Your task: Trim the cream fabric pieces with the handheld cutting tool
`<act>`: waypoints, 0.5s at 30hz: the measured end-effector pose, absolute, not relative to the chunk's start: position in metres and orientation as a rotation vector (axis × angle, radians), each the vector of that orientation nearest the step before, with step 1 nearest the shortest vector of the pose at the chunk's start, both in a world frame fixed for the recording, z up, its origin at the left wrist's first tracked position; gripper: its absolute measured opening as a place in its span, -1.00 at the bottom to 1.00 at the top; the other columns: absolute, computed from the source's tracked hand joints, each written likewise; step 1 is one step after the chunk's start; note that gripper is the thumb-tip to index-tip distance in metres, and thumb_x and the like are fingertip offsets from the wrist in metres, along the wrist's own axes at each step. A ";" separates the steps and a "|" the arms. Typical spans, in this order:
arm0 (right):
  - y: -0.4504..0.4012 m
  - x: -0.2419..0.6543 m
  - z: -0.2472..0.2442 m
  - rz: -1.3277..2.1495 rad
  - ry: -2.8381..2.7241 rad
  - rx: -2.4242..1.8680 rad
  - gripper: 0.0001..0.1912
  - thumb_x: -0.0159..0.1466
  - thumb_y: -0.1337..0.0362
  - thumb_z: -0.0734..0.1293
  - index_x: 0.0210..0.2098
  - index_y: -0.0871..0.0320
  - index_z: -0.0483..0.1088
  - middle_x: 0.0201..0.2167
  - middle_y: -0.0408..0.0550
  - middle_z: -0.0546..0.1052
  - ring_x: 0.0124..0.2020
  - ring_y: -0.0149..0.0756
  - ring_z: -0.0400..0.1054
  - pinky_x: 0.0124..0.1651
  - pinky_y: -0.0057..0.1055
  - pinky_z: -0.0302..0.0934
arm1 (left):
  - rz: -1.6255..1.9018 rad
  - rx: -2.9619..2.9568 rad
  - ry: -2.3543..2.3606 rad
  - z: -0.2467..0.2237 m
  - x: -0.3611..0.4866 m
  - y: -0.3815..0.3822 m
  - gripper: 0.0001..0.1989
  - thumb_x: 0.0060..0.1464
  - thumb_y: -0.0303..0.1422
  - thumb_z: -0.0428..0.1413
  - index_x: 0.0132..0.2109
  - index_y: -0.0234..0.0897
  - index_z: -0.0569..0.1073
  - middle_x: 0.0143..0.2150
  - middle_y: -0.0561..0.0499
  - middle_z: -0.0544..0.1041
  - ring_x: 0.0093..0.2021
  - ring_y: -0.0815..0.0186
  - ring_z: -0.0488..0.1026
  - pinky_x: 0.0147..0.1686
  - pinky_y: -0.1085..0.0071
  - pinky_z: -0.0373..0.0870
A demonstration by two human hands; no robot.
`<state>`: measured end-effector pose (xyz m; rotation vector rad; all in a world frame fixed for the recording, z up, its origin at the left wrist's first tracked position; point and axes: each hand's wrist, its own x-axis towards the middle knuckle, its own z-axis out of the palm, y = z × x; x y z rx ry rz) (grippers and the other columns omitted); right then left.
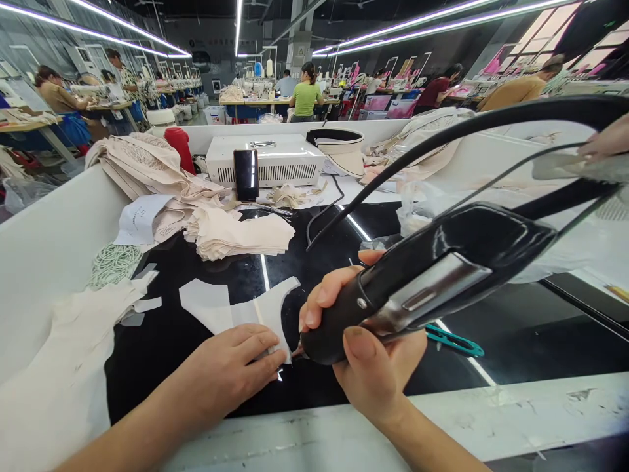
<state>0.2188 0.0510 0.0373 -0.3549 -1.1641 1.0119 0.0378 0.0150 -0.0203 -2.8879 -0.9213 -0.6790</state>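
Note:
My right hand (363, 347) is closed round a black corded handheld tool (457, 262) with a metal lever along its side. The tool's narrow tip (297, 352) points down-left and meets the edge of a white fabric piece (265, 305) on the black work surface (162, 354). Beside that tip, my left hand (240, 360) presses and holds the fabric's near edge, fingers bent and close together. Its thumb is hidden. The fabric has curved edges and a paler strip across its middle.
Stacked cream fabric pieces (240, 233) lie behind, near a phone (246, 176) and a vented white box (265, 157). Green elastic loops (115, 263) and more cloth (63, 354) are left. A teal cutter (455, 341) lies right. Thick black cable (417, 151) arches overhead. People work beyond.

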 end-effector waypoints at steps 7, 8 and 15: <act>0.047 0.222 0.041 1.024 -1.195 -0.425 -0.60 0.34 0.17 0.47 0.08 -0.03 0.30 -0.35 -0.19 0.50 -0.52 -0.35 0.39 -0.57 -0.40 0.40 | -0.674 -2.864 -0.919 -0.025 0.036 0.015 -0.78 0.46 -0.46 -0.02 0.13 -0.37 0.44 0.03 -0.18 0.58 0.11 0.16 0.55 0.14 0.18 0.57; 0.047 0.222 0.041 1.026 -1.195 -0.430 -0.61 0.34 0.17 0.47 0.08 -0.04 0.30 -0.35 -0.19 0.50 -0.52 -0.35 0.39 -0.58 -0.40 0.40 | -0.677 -2.868 -0.919 -0.025 0.036 0.015 -0.78 0.46 -0.46 -0.02 0.13 -0.37 0.44 0.03 -0.19 0.58 0.11 0.16 0.56 0.13 0.18 0.58; 0.048 0.219 0.039 1.016 -1.158 -0.369 -0.54 0.29 0.14 0.52 0.09 -0.02 0.32 -0.35 -0.19 0.50 -0.53 -0.38 0.38 -0.56 -0.42 0.38 | -0.687 -2.900 -0.928 -0.023 0.035 0.016 -0.77 0.46 -0.45 -0.01 0.15 -0.36 0.42 0.04 -0.18 0.58 0.13 0.16 0.55 0.15 0.18 0.57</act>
